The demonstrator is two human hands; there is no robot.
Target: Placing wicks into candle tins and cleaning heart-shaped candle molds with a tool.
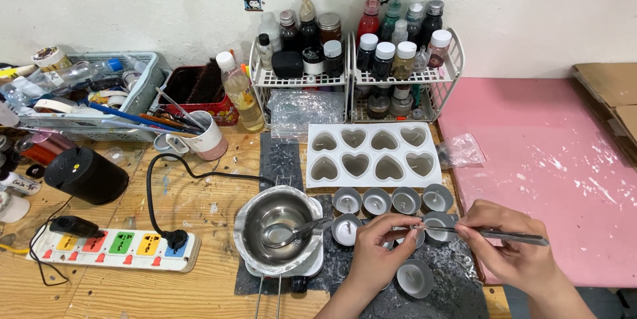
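My right hand (pixel 507 246) holds metal tweezers (pixel 494 233) pointing left. My left hand (pixel 381 249) pinches the tweezers' tip over a small round metal cup (pixel 411 236). Several more metal tealight cups (pixel 376 201) stand in rows on the dark mat (pixel 451 272), some with wicks; one cup (pixel 415 278) lies below my left hand. A white heart-shaped silicone mould (pixel 373 155) with wicks sits just behind the cups.
A steel pot with a spoon (pixel 279 226) rests on a small heater left of the cups. A power strip (pixel 116 246), black speaker (pixel 86 174), mug of tools (pixel 202 138), wire racks of bottles (pixel 355 54) and a pink board (pixel 551 160) surround the work.
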